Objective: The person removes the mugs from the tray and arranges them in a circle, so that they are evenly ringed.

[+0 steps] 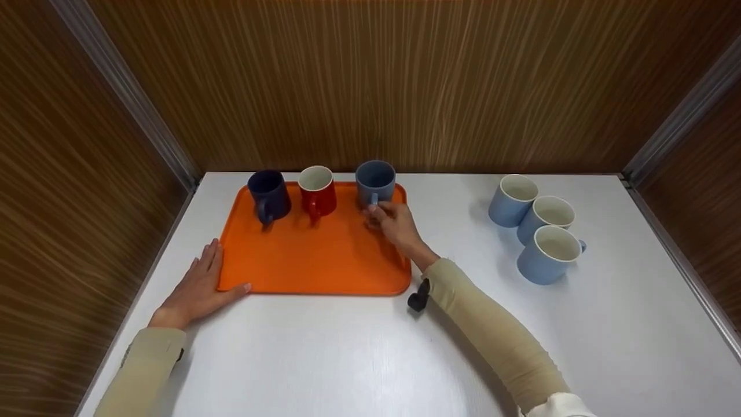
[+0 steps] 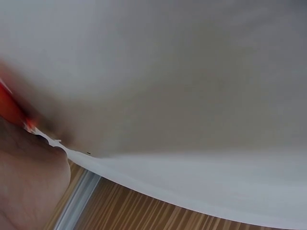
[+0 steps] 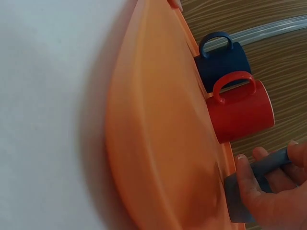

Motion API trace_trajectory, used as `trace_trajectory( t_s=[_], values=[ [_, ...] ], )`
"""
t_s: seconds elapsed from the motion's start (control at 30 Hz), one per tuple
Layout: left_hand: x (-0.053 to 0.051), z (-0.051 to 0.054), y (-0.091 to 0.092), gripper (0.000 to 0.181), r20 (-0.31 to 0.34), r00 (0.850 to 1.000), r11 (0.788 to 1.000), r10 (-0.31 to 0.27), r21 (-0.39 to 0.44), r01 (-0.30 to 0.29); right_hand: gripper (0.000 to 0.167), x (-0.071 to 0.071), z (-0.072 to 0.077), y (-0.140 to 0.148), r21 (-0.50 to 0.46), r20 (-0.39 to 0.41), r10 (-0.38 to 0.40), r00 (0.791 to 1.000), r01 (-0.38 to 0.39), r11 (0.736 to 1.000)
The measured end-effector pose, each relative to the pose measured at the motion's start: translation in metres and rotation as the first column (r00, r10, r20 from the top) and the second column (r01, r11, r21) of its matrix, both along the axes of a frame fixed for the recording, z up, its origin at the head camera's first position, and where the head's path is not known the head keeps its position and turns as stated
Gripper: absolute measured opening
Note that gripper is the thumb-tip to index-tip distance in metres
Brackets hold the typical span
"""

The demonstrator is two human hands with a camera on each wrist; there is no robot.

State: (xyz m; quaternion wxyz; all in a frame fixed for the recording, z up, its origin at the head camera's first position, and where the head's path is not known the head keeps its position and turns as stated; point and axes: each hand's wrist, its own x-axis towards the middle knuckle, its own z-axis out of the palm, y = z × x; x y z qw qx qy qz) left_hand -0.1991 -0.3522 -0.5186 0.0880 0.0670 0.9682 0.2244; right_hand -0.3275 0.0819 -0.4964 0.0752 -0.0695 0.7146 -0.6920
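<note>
An orange tray (image 1: pixel 312 260) lies on the white table. Along its far side stand a dark blue mug (image 1: pixel 278 200), a red mug (image 1: pixel 324 200) and a grey-blue mug (image 1: pixel 370 188), all upright with handles toward me. My right hand (image 1: pixel 397 226) pinches the handle of the grey-blue mug at the tray's far right; the right wrist view shows the fingers (image 3: pixel 247 184) around that handle. My left hand (image 1: pixel 200 289) rests at the tray's near left corner, fingers straight along the left edge and thumb at the front edge. In the left wrist view only part of this hand (image 2: pixel 31 182) shows.
Three light blue mugs with pale insides, the far one (image 1: pixel 509 202), the middle one (image 1: pixel 544 217) and the near one (image 1: pixel 544 260), stand close together on the right of the table (image 1: pixel 324 353). Wood-patterned panels (image 1: pixel 370 87) enclose the back and sides.
</note>
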Motion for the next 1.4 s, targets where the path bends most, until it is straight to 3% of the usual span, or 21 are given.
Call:
trace_trajectory(
  t_s=[0.3,0.63,0.87,1.13,1.4],
  values=[
    [0.0,0.0,0.001,0.122,0.007,1.0,1.0,-0.003,0.0,0.003,0.029,0.001,0.005,0.005,-0.028,0.012,0.006,1.0,-0.005,1.0],
    [-0.002,0.001,0.002,0.122,-0.003,1.0,1.0,0.0,-0.001,0.0,0.027,0.01,0.027,0.026,0.057,-0.142,0.086,0.986,-0.079,0.995],
    [0.0,0.001,0.0,0.122,0.003,1.0,1.0,-0.002,0.006,0.002,0.028,0.031,0.046,0.058,0.057,-0.107,0.153,0.982,-0.148,0.987],
    [0.0,0.002,-0.001,0.122,-0.004,1.0,1.0,-0.008,0.007,0.008,0.032,0.06,0.062,0.099,0.028,-0.091,0.255,0.963,-0.254,0.967],
    [0.0,0.001,0.0,0.122,-0.004,1.0,1.0,-0.012,0.016,0.012,0.037,0.088,0.069,0.141,0.089,-0.112,0.236,0.965,-0.227,0.97]
  ],
)
